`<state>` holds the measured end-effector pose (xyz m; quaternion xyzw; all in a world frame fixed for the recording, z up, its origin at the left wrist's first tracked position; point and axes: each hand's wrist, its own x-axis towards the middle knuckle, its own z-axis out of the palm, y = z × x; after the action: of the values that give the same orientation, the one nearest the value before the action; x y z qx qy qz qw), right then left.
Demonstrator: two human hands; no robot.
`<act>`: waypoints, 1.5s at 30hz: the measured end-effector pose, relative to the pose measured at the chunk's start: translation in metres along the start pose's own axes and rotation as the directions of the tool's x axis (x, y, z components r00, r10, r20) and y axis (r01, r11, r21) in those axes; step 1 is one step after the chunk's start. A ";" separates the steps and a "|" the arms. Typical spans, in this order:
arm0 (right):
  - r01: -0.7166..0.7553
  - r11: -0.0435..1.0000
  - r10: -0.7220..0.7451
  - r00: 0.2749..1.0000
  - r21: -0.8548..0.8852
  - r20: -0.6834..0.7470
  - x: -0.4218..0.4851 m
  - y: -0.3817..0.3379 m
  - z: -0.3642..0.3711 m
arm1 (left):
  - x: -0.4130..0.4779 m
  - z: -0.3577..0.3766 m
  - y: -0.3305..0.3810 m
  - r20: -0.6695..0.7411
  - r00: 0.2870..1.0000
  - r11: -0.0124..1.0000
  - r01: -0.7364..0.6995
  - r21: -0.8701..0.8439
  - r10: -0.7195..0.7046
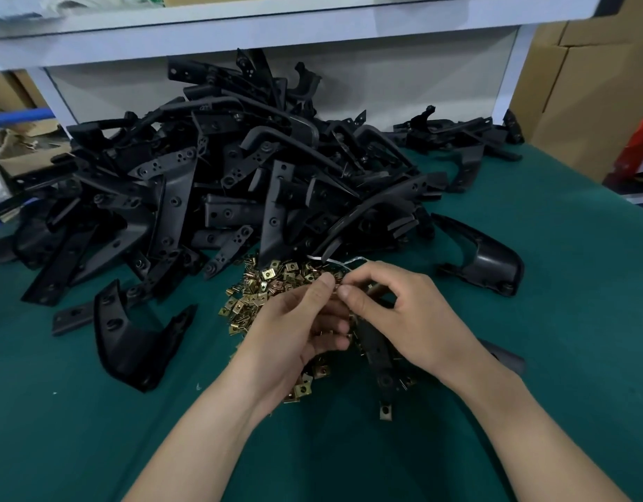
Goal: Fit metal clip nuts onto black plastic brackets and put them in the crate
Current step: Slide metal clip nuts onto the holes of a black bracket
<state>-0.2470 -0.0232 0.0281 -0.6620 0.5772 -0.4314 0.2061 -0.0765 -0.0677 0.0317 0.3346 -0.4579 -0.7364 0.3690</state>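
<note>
Green surface (95,429) under a white shelf (276,30); brown cardboard boxes (584,103) at right, blue tube (19,115) far left.

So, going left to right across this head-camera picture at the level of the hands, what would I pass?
Small flat black plastic plate → curved black plastic bracket → left hand → right hand, both pinching a gold metal clip nut → rounded black plastic bracket → brown cardboard box.

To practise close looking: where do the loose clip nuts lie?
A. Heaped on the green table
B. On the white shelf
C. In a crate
A: the clip nuts form a loose heap on the green table, in front of the bracket pile.
</note>
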 end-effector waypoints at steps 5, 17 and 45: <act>-0.010 0.999 0.011 1.000 0.044 -0.026 0.001 0.001 -0.002 | 0.001 -0.002 0.000 0.002 1.000 1.000 0.001 -0.019 -0.001; -0.026 1.000 0.026 1.000 -0.001 -0.008 -0.001 -0.002 0.001 | 0.002 -0.002 -0.002 -0.081 0.989 0.991 -0.128 -0.046 0.124; -0.132 0.991 0.127 0.981 -0.028 -0.146 0.000 0.002 0.002 | -0.001 -0.001 -0.004 0.023 1.000 0.997 0.006 -0.075 -0.004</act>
<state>-0.2464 -0.0236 0.0257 -0.5940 0.6404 -0.4527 0.1791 -0.0763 -0.0664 0.0280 0.3133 -0.4332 -0.7577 0.3743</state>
